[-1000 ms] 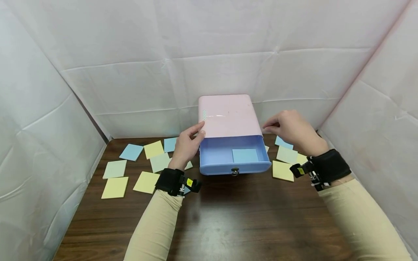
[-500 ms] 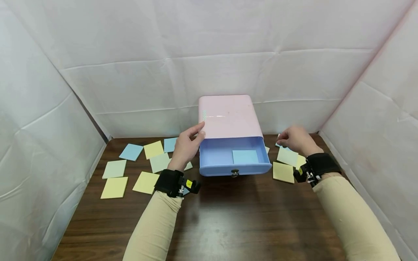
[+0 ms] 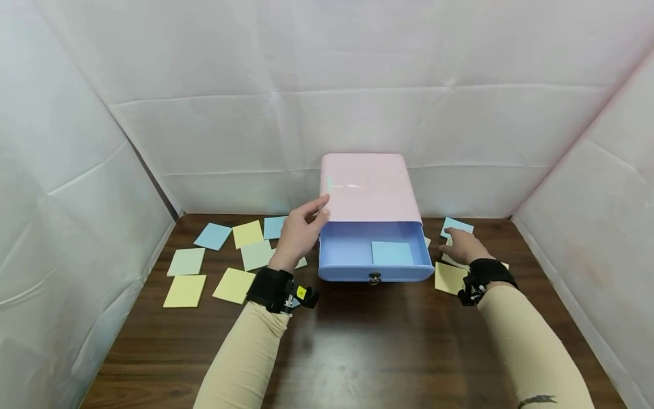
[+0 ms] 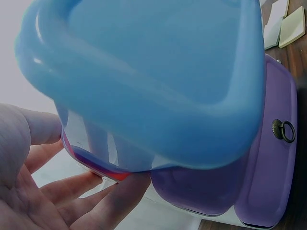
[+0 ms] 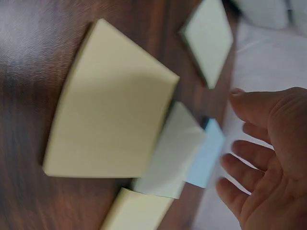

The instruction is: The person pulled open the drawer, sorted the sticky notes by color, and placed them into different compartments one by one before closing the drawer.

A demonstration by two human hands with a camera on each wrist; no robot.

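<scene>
A pink case [image 3: 369,187] stands at the back of the table with its blue drawer [image 3: 337,253] pulled out. One blue sticky pad [image 3: 392,253] lies inside. My left hand [image 3: 315,213] rests against the case's left front corner, thumb on the top edge and fingers [image 4: 115,201] lying straight along the side. The drawer front with its ring knob [image 4: 283,130] shows in the left wrist view. My right hand [image 3: 456,240] is low over the pads right of the drawer, fingers relaxed and holding nothing, close to a pale green pad [image 5: 170,163] and a blue pad [image 5: 206,155].
Several yellow, blue and pale green sticky pads lie left of the case, such as a yellow pad [image 3: 234,285]. Right of it are a yellow pad [image 3: 448,278] and a blue pad [image 3: 456,225]. White sheet walls [image 3: 76,170] close in three sides of the brown table [image 3: 368,341].
My right hand has dropped from beside the case's top right corner down to the pads on the table. The left hand stays on the case.
</scene>
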